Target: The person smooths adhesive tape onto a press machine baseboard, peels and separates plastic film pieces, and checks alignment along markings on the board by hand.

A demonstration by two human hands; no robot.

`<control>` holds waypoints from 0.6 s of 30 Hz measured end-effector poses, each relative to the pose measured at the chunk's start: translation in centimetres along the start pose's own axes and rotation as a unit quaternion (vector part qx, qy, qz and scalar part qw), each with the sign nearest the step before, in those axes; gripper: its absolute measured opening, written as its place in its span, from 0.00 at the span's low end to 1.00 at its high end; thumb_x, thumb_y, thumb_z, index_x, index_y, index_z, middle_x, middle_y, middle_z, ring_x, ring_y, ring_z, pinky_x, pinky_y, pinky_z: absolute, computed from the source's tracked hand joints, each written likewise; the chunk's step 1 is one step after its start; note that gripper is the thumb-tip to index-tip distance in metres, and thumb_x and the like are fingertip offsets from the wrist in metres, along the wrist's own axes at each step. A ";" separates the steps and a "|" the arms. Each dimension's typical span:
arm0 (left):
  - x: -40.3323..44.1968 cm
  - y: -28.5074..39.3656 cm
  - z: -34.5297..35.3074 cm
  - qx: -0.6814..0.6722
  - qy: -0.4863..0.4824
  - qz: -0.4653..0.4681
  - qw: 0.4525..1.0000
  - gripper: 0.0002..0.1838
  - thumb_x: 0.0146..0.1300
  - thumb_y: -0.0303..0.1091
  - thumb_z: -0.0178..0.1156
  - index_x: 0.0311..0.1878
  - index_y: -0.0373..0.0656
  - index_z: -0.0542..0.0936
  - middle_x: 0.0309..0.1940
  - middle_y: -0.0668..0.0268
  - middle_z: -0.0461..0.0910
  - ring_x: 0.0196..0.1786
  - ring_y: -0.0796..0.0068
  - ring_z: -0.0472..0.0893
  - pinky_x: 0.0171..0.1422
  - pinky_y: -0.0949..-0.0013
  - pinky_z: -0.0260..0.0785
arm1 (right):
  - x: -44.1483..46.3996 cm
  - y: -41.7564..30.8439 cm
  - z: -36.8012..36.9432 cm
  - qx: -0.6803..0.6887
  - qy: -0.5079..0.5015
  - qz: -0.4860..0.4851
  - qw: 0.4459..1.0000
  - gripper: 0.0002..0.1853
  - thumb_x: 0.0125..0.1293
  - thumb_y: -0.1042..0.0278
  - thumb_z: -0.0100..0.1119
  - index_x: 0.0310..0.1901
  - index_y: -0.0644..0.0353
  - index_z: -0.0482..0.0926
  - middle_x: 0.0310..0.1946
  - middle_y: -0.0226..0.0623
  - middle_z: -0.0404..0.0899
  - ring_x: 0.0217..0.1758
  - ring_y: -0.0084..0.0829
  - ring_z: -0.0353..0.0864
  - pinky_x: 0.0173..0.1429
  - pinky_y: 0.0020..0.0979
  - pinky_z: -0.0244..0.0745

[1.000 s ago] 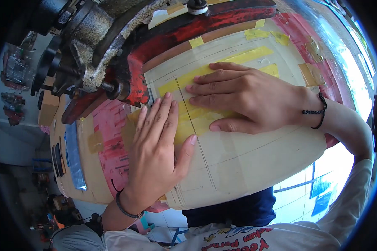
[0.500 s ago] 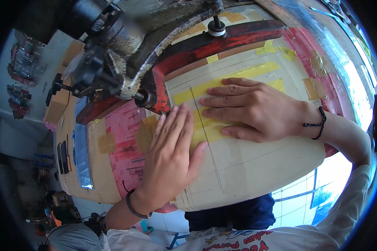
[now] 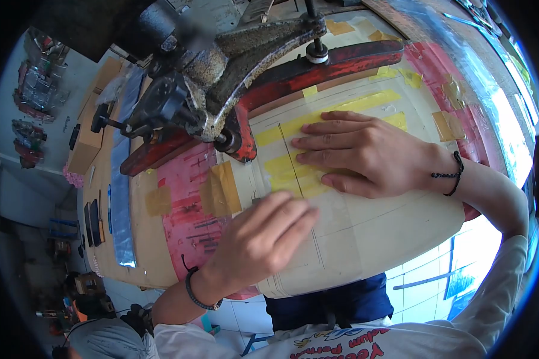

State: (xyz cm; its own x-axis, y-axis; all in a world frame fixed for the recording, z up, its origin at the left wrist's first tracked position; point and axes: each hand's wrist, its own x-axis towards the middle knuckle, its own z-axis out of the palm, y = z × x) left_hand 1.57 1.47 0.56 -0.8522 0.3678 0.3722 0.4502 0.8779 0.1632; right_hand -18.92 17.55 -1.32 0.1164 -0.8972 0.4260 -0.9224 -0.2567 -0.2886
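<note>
A cream-coloured flat sheet [image 3: 395, 230] lies before me, ruled with dark lines and bearing strips of yellow tape [image 3: 287, 173]. My right hand [image 3: 371, 152] rests flat on the sheet and tape, fingers stretched and slightly spread. Over the sheet's left part is my left hand [image 3: 266, 242], its fingers curled inward and a little blurred. Whatever lies within those fingers, if anything, is hidden. Just beyond the left hand stands the red bar [image 3: 242, 146] of a black, worn metal machine head [image 3: 212, 90], its lower end close to the sheet.
Pink taped sheeting [image 3: 191, 203] with brown tape patches [image 3: 221, 188] borders the sheet on the left, and more pink [image 3: 479, 125] on the right. A clear plastic strip [image 3: 123, 209] and dark narrow tools [image 3: 93, 221] lie further left. A person [image 3: 105, 341] is at lower left.
My left hand has gone from lying flat with straight fingers to curled, shifting right and nearer me. My right hand stays flat, almost in place. The view has shifted slightly.
</note>
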 end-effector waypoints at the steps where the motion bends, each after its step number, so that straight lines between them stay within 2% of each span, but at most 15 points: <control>1: -0.2 0.2 -0.3 -0.015 -0.014 0.027 0.999 0.15 0.51 0.23 0.66 0.45 0.34 0.85 0.43 0.59 0.81 0.49 0.61 0.83 0.53 0.61 0.80 | 0.0 0.1 0.0 -0.001 0.005 -0.005 1.000 0.19 0.68 0.64 0.59 0.57 0.62 0.80 0.64 0.47 0.77 0.68 0.48 0.74 0.75 0.48 0.66; 4: 0.0 2.8 0.1 -0.005 -0.048 0.124 0.991 0.12 0.56 0.27 0.65 0.44 0.36 0.83 0.42 0.60 0.81 0.49 0.62 0.83 0.57 0.61 0.80 | 0.0 -0.1 0.1 0.006 0.016 -0.014 1.000 0.18 0.67 0.65 0.60 0.55 0.62 0.81 0.62 0.48 0.78 0.66 0.49 0.75 0.72 0.48 0.68; 5: -0.2 3.4 0.1 0.030 -0.071 0.117 0.990 0.16 0.57 0.34 0.66 0.47 0.36 0.82 0.44 0.58 0.80 0.51 0.59 0.82 0.60 0.60 0.79 | 0.0 0.1 -0.1 0.003 0.020 -0.018 1.000 0.17 0.67 0.65 0.60 0.55 0.61 0.82 0.62 0.48 0.78 0.65 0.50 0.76 0.72 0.48 0.68; 8: -0.8 5.9 -0.1 0.055 -0.098 0.033 0.993 0.24 0.58 0.41 0.69 0.54 0.38 0.80 0.49 0.55 0.78 0.58 0.55 0.80 0.65 0.54 0.76 | -0.1 0.1 -0.3 0.011 0.014 -0.035 0.999 0.15 0.67 0.66 0.61 0.53 0.61 0.83 0.61 0.48 0.79 0.65 0.49 0.76 0.71 0.48 0.68; 11: -2.1 7.7 0.1 -0.006 -0.094 -0.077 0.993 0.30 0.61 0.47 0.69 0.63 0.40 0.77 0.56 0.52 0.76 0.66 0.51 0.74 0.71 0.46 0.69 | -0.2 0.0 -0.4 0.021 -0.002 -0.045 0.999 0.15 0.68 0.65 0.60 0.52 0.60 0.84 0.62 0.49 0.78 0.66 0.49 0.75 0.73 0.49 0.67; 14: -4.1 9.6 1.9 -0.005 -0.050 -0.173 0.984 0.32 0.65 0.49 0.65 0.67 0.43 0.75 0.62 0.50 0.75 0.72 0.48 0.68 0.78 0.41 0.56 | -0.3 0.2 -0.1 0.028 0.000 -0.056 0.998 0.15 0.69 0.64 0.60 0.53 0.61 0.83 0.62 0.50 0.78 0.68 0.50 0.74 0.74 0.49 0.66; 17: -5.8 12.7 4.1 0.020 0.033 -0.307 0.951 0.29 0.68 0.50 0.62 0.66 0.40 0.77 0.71 0.53 0.70 0.75 0.51 0.66 0.81 0.44 0.48 | -0.4 0.2 -0.2 0.029 -0.007 -0.056 0.998 0.16 0.70 0.63 0.59 0.54 0.61 0.83 0.63 0.51 0.77 0.68 0.50 0.74 0.75 0.49 0.65; 18: -6.7 13.4 5.3 0.016 0.089 -0.328 0.940 0.29 0.68 0.48 0.62 0.66 0.40 0.77 0.71 0.53 0.70 0.75 0.50 0.66 0.82 0.44 0.45 | -0.4 0.1 -0.2 0.028 -0.009 -0.050 0.998 0.16 0.70 0.63 0.59 0.54 0.61 0.83 0.63 0.51 0.77 0.69 0.51 0.73 0.75 0.48 0.65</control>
State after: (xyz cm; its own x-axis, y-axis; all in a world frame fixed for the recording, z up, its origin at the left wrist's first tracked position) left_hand 11.90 12.37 -4.55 -0.8847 -0.3098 0.3483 -0.1672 0.9084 0.3833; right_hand -19.17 17.92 -1.37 0.2136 -0.8725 0.4395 -0.8840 -0.3641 -0.2931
